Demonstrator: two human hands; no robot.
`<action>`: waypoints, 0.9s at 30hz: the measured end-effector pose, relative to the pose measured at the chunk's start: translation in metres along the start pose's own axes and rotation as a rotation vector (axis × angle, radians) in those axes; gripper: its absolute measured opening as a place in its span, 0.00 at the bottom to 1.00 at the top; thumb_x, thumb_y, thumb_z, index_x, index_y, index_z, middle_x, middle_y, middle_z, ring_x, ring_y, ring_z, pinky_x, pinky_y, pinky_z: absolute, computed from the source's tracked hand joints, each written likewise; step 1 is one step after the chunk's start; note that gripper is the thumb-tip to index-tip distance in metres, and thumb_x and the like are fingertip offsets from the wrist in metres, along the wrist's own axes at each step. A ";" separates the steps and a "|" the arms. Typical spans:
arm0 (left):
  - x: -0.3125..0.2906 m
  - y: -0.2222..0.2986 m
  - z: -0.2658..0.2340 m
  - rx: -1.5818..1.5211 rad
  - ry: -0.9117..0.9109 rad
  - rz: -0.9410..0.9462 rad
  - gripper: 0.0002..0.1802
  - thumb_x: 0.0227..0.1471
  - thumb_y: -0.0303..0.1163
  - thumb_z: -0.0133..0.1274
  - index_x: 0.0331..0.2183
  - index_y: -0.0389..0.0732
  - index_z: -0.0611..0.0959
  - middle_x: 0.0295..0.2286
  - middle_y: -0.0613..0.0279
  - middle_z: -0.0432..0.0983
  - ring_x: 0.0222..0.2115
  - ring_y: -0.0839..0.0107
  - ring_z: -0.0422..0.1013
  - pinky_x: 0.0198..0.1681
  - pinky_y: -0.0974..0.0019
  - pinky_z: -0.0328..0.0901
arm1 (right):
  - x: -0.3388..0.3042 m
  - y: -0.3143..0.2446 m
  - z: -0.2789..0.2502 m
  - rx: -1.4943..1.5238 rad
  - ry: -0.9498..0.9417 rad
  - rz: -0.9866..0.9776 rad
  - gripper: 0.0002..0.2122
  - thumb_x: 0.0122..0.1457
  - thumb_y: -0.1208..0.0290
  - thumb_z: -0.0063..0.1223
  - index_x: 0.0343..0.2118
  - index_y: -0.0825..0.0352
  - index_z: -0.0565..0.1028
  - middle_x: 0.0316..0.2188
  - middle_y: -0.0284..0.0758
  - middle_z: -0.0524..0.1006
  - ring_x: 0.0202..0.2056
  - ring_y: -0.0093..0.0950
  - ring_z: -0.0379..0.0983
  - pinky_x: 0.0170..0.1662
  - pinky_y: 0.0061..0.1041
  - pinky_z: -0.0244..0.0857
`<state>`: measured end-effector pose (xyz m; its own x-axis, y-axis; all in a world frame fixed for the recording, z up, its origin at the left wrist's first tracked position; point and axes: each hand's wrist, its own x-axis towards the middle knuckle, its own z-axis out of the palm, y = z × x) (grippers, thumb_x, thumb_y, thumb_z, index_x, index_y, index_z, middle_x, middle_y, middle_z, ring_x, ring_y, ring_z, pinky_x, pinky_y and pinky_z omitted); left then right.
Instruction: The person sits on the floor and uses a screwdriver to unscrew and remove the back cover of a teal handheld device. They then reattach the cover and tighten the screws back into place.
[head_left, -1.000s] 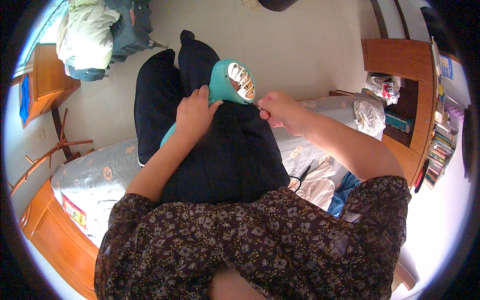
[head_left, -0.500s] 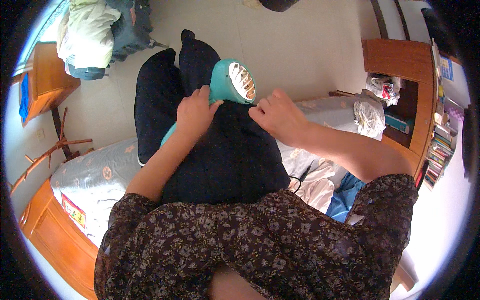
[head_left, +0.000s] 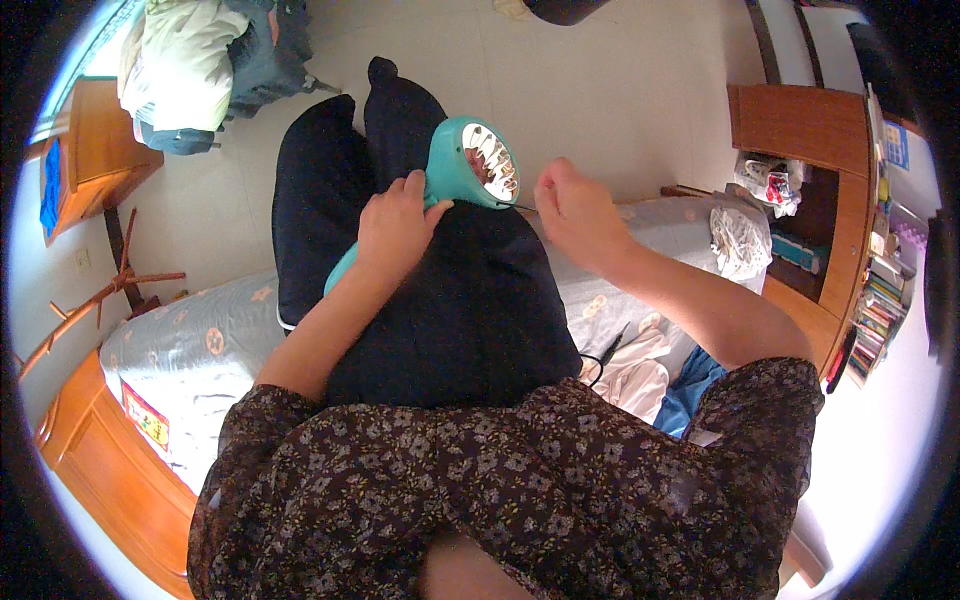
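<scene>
While left hand (head_left: 396, 228) clasps device (head_left: 452, 165), right hand (head_left: 582, 218) curls.

Bed (head_left: 215, 305) with a grey sheet bearing pale orange motifs, extending from 9 o'clock to between 2 and 3 o'clock. On it: at 8 o'clock, a red-and-yellow printed packet (head_left: 146, 418); at 4 o'clock, a crumpled pale pink cloth (head_left: 637, 378), with a blue cloth (head_left: 690, 388) beside it and a black cable (head_left: 600, 366) near; between 2 and 3 o'clock, a bunched white cloth (head_left: 738, 243). Centre: dark-trousered lap (head_left: 465, 320), bearing a teal handheld appliance (head_left: 449, 165) towards 12 o'clock.
</scene>
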<state>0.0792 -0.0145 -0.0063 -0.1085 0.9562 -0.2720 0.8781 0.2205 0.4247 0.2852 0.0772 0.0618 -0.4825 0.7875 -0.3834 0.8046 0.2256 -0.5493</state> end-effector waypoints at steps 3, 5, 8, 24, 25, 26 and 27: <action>0.000 0.000 0.001 0.000 0.011 -0.003 0.27 0.49 0.49 0.53 0.40 0.35 0.73 0.30 0.49 0.75 0.29 0.52 0.74 0.31 0.54 0.68 | 0.003 -0.002 -0.002 -0.116 -0.105 0.049 0.11 0.56 0.72 0.46 0.40 0.69 0.63 0.25 0.52 0.75 0.28 0.51 0.73 0.33 0.48 0.66; -0.001 -0.002 0.001 0.004 0.012 -0.011 0.27 0.49 0.49 0.53 0.40 0.34 0.73 0.30 0.49 0.75 0.29 0.52 0.74 0.31 0.54 0.68 | -0.005 -0.017 -0.004 -0.067 -0.105 0.009 0.10 0.57 0.73 0.45 0.40 0.67 0.62 0.23 0.51 0.74 0.27 0.52 0.72 0.31 0.47 0.64; 0.000 -0.003 0.002 0.008 0.003 -0.010 0.27 0.49 0.49 0.53 0.41 0.34 0.73 0.30 0.49 0.75 0.29 0.52 0.74 0.31 0.55 0.69 | -0.014 -0.019 -0.004 -0.092 -0.105 -0.093 0.09 0.57 0.76 0.43 0.40 0.67 0.62 0.24 0.49 0.73 0.28 0.51 0.71 0.32 0.46 0.63; 0.000 -0.002 0.001 -0.004 -0.021 -0.024 0.30 0.50 0.50 0.52 0.43 0.33 0.73 0.33 0.48 0.75 0.31 0.52 0.74 0.34 0.55 0.69 | -0.012 -0.009 -0.013 -0.006 -0.076 -0.268 0.12 0.56 0.69 0.49 0.41 0.68 0.65 0.23 0.44 0.75 0.26 0.44 0.73 0.29 0.43 0.66; 0.000 -0.001 0.000 -0.001 -0.028 -0.030 0.30 0.50 0.50 0.52 0.43 0.33 0.73 0.33 0.48 0.75 0.31 0.52 0.74 0.34 0.54 0.69 | -0.013 -0.011 -0.013 -0.061 -0.054 -0.260 0.12 0.56 0.69 0.49 0.40 0.68 0.65 0.22 0.43 0.75 0.25 0.45 0.73 0.28 0.43 0.66; 0.000 -0.001 -0.001 0.007 -0.034 -0.029 0.29 0.50 0.50 0.52 0.43 0.33 0.73 0.33 0.48 0.75 0.31 0.52 0.74 0.34 0.55 0.69 | -0.015 -0.016 -0.012 -0.116 -0.031 -0.253 0.12 0.56 0.69 0.49 0.40 0.68 0.64 0.20 0.43 0.74 0.25 0.45 0.73 0.27 0.43 0.66; 0.001 0.000 -0.002 0.015 -0.040 -0.027 0.29 0.50 0.50 0.52 0.43 0.33 0.73 0.33 0.48 0.75 0.31 0.52 0.74 0.34 0.55 0.69 | -0.015 -0.018 -0.011 -0.171 -0.008 -0.245 0.12 0.56 0.69 0.49 0.39 0.69 0.64 0.18 0.43 0.74 0.24 0.46 0.73 0.27 0.44 0.66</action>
<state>0.0778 -0.0133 -0.0051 -0.1135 0.9414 -0.3176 0.8822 0.2425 0.4037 0.2818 0.0672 0.0855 -0.6715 0.6933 -0.2615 0.7103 0.5018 -0.4937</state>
